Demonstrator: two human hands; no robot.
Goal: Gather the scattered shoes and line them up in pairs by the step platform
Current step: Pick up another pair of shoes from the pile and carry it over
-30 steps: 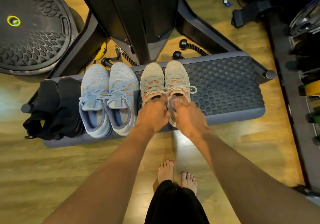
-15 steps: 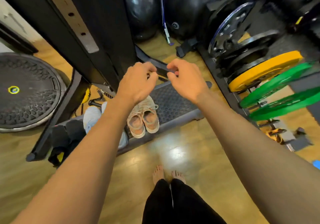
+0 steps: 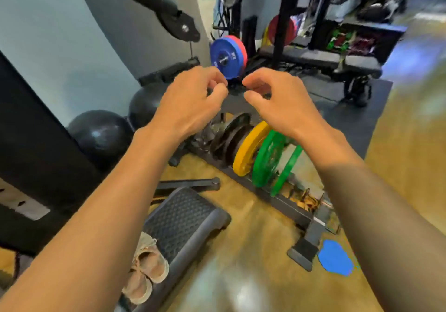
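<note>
The grey step platform [image 3: 183, 217] lies low in the head view, with a beige pair of shoes [image 3: 146, 270] resting side by side on its near end. My left forearm hides the rest of the platform and the other shoes. My left hand [image 3: 190, 101] and my right hand [image 3: 277, 101] are raised in the air at mid frame, close together, fingers loosely curled, holding nothing. Both hands are far above the shoes.
A floor rack [image 3: 284, 205] holds black, yellow [image 3: 248, 152] and green plates [image 3: 268, 159] to the right of the platform. Two black balls [image 3: 101, 135] sit by the wall. A black machine frame [image 3: 31, 157] stands left. A blue patch [image 3: 335, 258] marks the wooden floor.
My hands let go of the beige shoes and rose into the air. The view swung up and to the right, away from the platform toward the weight rack.
</note>
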